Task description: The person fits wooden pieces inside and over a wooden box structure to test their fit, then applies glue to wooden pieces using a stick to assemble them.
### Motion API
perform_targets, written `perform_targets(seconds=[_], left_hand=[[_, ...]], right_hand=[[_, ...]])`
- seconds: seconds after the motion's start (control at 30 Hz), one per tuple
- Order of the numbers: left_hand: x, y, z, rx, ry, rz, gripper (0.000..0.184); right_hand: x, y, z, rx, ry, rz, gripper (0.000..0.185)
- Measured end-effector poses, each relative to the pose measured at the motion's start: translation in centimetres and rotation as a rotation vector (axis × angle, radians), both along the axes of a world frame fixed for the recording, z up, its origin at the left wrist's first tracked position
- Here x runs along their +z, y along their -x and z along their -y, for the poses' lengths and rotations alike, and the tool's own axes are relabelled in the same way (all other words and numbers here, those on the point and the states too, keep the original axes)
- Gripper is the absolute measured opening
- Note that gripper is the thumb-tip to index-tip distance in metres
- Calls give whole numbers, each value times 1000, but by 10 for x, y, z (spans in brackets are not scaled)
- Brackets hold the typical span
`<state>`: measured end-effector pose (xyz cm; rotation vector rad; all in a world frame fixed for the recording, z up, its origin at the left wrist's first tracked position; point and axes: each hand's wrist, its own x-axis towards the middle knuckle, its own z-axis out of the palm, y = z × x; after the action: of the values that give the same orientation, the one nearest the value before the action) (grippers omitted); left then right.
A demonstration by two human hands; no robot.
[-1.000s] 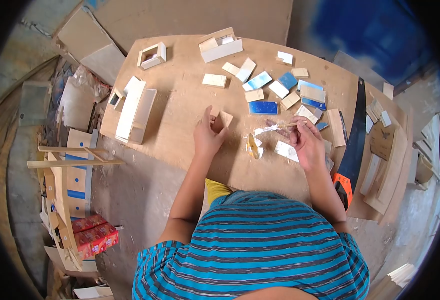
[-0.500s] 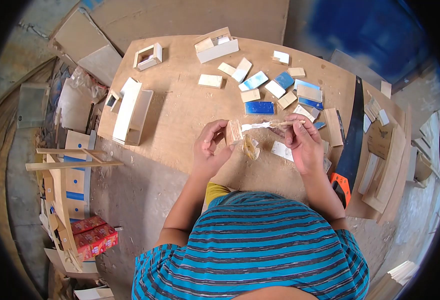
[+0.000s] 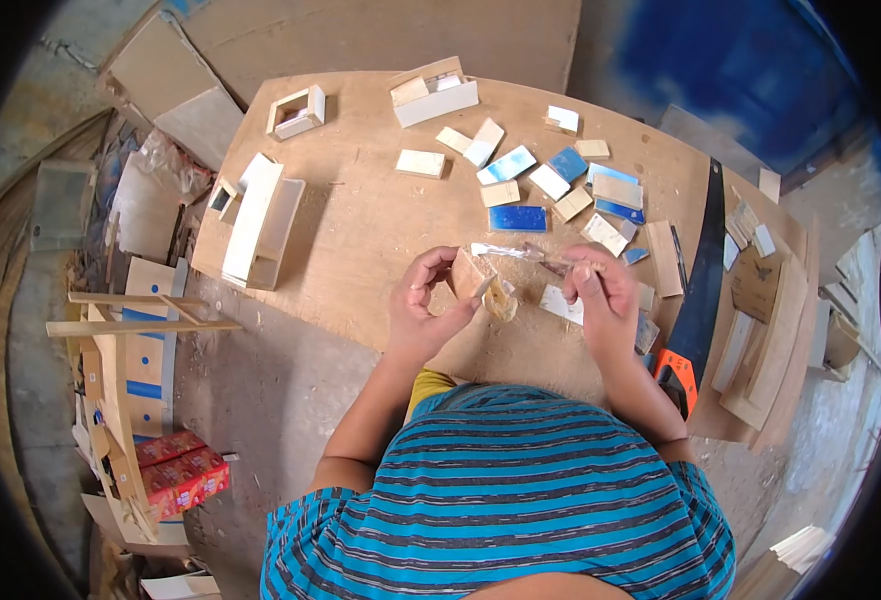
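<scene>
My left hand (image 3: 427, 305) is closed around a small wooden block (image 3: 472, 272), one broad face turned toward me. My right hand (image 3: 604, 295) pinches a thin stick (image 3: 556, 262) whose far end is coated in white, glue-like paste (image 3: 499, 250). That coated end is at the block's upper edge; I cannot tell whether it touches. Below the stick, close to the block, is a crumpled, yellowish translucent container (image 3: 503, 300), partly hidden by my left hand. A white-faced wood piece (image 3: 561, 302) lies on the table beside my right hand.
Several wooden blocks, some painted blue (image 3: 518, 218) or white, are scattered across the table (image 3: 361, 220). Assembled wooden boxes (image 3: 435, 92) stand at the back, and a longer one (image 3: 261, 225) at the left. A handsaw (image 3: 703, 280) with an orange handle lies at the right.
My right hand has come down slightly, so the stick now slopes down toward it. The block in my left hand has turned, showing more of its face.
</scene>
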<state>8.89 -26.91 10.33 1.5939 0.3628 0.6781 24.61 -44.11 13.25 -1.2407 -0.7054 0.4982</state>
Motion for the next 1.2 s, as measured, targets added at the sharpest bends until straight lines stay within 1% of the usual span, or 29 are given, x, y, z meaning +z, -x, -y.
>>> perform_targets(seconds=[0.07, 0.17, 0.27, 0.37, 0.47, 0.57, 0.67, 0.77, 0.87, 0.97, 1.07, 1.17, 1.2], left_hand=[[-3, -1, 0, 21, 42, 6, 62], [-5, -2, 0, 63, 112, 11, 63], [-4, -2, -1, 84, 122, -7, 68], [-2, -3, -2, 99, 74, -21, 69], [4, -4, -2, 66, 145, -46, 78], [11, -6, 0, 33, 440, 42, 74], [4, -5, -5, -21, 868, 165, 60], [-5, -1, -15, -82, 1059, 218, 47], [-7, -4, -18, -78, 1144, 197, 23], [-8, -5, -15, -64, 1160, 196, 22], [-10, -5, -10, 53, 1204, 162, 36], [9, -11, 2, 82, 1232, 152, 33], [9, -11, 3, 17, 1240, 149, 37]], right_hand=[[2, 3, 0, -53, 48, 310, 17], [12, 5, -4, -76, -7, 761, 16], [12, 6, 2, 7, 22, 874, 20], [17, 5, 3, 16, 3, 882, 19], [14, -1, 2, -13, -33, 788, 13], [0, -1, 8, -13, -59, 142, 18], [-3, -1, 5, -20, -198, -352, 24], [0, 1, 5, 37, -178, -386, 25], [2, 3, 6, 65, -102, -312, 24], [3, 4, 1, 62, -45, -272, 23], [4, 1, -9, 67, 4, -281, 22], [1, -3, -17, 88, 29, -327, 22], [0, -3, -19, 96, 32, -347, 22]])
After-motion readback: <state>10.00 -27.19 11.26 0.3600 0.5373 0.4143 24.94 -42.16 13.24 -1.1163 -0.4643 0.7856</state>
